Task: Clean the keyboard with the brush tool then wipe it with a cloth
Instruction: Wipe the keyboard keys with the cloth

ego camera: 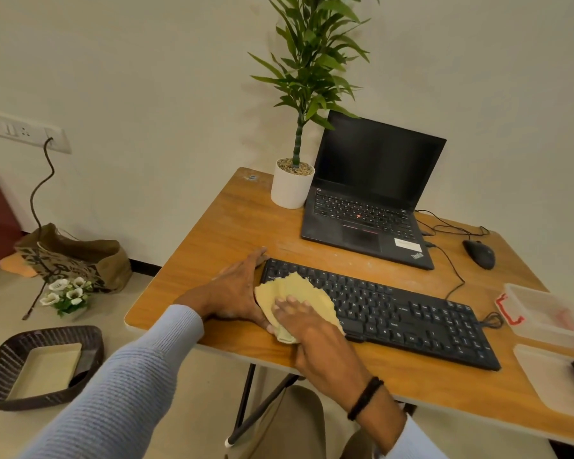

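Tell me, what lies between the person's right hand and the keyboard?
A yellow cloth: the right hand presses it onto the left end of the black keyboard. The head view shows this.

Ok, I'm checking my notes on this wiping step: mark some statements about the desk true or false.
1. The right hand presses the yellow cloth on the keyboard. True.
2. The left hand holds a brush. False: it rests empty at the keyboard's left end.
3. The laptop is closed. False: it stands open, screen dark.
4. The mouse lies right of the laptop. True.
5. The potted plant stands on the floor. False: it stands on the table beside the laptop.
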